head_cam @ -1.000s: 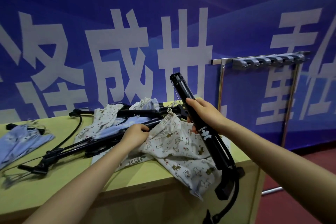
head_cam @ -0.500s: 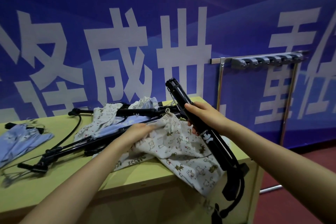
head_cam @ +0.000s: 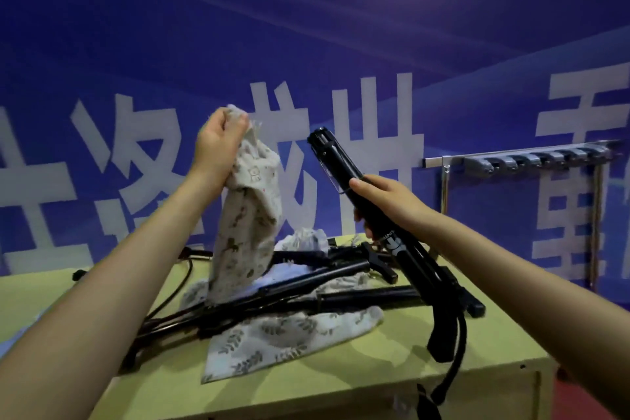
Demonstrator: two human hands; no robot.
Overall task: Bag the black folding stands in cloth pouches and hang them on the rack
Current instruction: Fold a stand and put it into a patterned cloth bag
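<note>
A blue wall [head_cam: 341, 27] printed with large white Chinese characters stands behind a yellow-green table [head_cam: 392, 365]; the characters are partly hidden and cannot be read in full. On the wall to the right hangs a metal rack [head_cam: 531, 160] with a row of grey hooks, none carrying anything. The right hand [head_cam: 385, 201] grips one black folding stand [head_cam: 385, 235] around its shaft, fingers curled round it, holding it tilted with its top up and to the left above the table's right end; white lettering on the shaft is too blurred to read. The left hand [head_cam: 220, 143] pinches the top of one cream cloth pouch [head_cam: 245, 232] with small animal prints, raised so that it hangs down to the table, holding nothing visible inside. Several more black stands [head_cam: 306, 293] lie piled on the table, their number unclear. A leaf-print pouch [head_cam: 283, 341] lies flat under them, another patterned pouch [head_cam: 303, 239] behind.
</note>
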